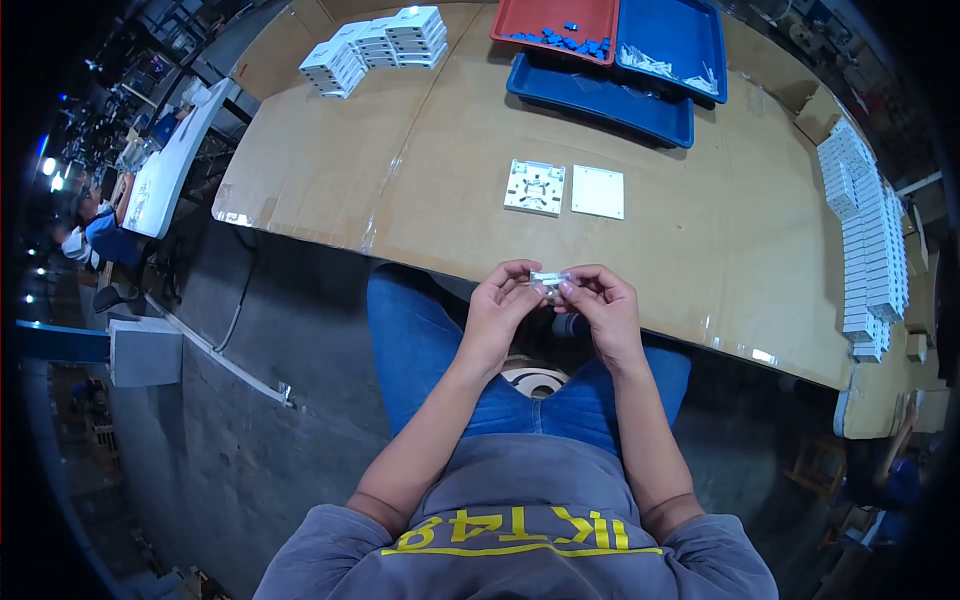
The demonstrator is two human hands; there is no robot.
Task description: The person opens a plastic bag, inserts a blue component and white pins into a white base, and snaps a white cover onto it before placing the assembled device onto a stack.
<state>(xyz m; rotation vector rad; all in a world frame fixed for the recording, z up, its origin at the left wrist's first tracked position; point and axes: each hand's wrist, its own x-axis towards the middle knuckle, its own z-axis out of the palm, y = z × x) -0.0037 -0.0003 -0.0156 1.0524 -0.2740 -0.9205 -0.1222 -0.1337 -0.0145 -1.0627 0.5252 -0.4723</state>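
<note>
Above my lap, just off the table's front edge, my left hand (508, 305) and my right hand (603, 307) pinch a small clear plastic bag (549, 284) between them. White bits show inside the bag; what they are is too small to tell. Beyond my hands on the table lies an open white square box (534, 187) with dark and metallic details inside. Close to its right side is a flat white square plate (598, 192).
Stacked white boxes (415, 40) stand at the back left; more line the right side (868, 245). At the back are a red tray (510, 18) with blue parts, a blue tray (712, 40) with white pieces, and another blue tray (590, 92). People sit at far left and right.
</note>
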